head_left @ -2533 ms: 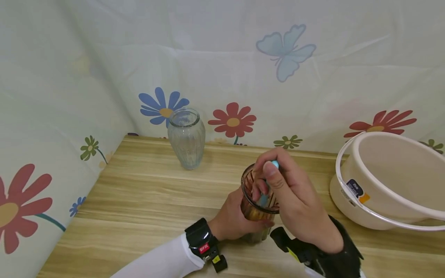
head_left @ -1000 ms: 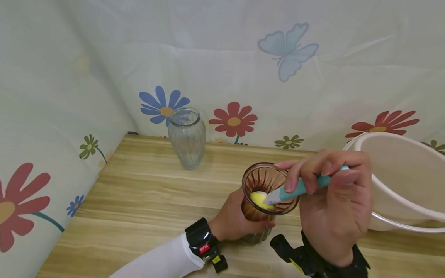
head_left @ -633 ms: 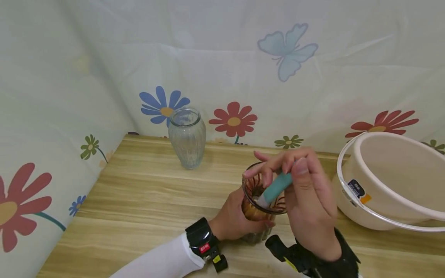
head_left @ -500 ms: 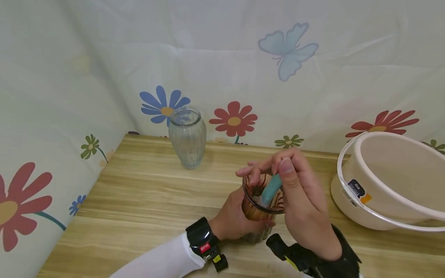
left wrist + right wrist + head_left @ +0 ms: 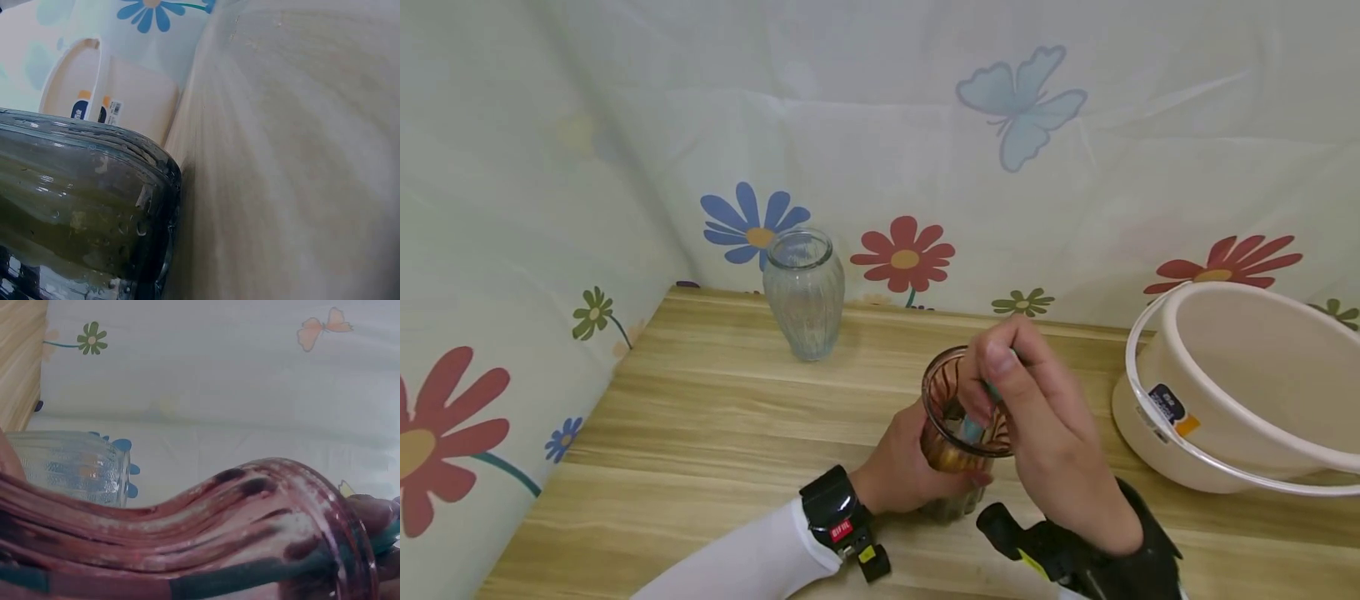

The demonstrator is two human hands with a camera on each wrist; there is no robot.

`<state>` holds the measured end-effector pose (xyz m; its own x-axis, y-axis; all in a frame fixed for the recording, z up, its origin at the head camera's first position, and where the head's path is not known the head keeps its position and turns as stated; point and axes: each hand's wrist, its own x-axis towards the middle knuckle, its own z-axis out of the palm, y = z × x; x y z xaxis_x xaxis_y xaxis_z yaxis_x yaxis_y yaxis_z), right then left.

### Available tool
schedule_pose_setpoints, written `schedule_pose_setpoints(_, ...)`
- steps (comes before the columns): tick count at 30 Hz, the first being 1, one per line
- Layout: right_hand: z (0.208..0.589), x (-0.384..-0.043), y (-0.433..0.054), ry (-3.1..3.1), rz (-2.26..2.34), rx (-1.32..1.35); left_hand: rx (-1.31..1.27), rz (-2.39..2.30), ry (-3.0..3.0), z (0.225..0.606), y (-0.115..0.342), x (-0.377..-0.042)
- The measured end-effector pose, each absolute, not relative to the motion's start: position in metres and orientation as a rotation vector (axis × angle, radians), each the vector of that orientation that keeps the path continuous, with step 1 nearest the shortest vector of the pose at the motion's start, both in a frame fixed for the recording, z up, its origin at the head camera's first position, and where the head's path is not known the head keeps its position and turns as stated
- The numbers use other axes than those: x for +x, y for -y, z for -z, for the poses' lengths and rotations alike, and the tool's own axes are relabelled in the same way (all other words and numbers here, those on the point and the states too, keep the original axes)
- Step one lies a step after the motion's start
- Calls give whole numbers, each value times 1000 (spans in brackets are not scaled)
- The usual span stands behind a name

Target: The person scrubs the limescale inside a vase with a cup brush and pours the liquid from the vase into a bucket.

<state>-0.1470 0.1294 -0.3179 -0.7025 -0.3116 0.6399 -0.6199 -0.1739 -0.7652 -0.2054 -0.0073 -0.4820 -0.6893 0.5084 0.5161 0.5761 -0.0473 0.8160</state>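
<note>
An amber ribbed glass vase stands on the wooden table, gripped round its body by my left hand. My right hand is over its mouth, fingers curled round the teal handle of a bottle brush that reaches down inside. The brush's sponge head is hidden in the vase. In the right wrist view the teal handle shows through the ribbed glass. The left wrist view has the vase's thick wet base with drops on it.
A clear glass vase stands upright at the back left. On the right is a cream bucket with a pale handle hanging at its front. A flower-printed sheet hangs behind the table.
A second ago the brush was drawn up with its yellow sponge at the vase mouth; my right hand has since moved left and down, pushing it back in. The left hand stays put.
</note>
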Motion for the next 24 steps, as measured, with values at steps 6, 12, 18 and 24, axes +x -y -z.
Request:
schedule_pose_setpoints(6,325,-152,-131,1676,-2123,1129,-1211,1866,2122,482,7,-205)
schedule_pose_setpoints(12,328,-155,-131,1439,-2172,1077,-1208,1854,2130,483,8,-205)
schedule_pose_setpoints(18,329,-157,-133,1184,-2229,1112,-1214,1874,2129,484,8,-206)
schedule_pose_setpoints(24,325,-156,-134,1035,-2241,1117,-1226,1871,2123,482,6,-206)
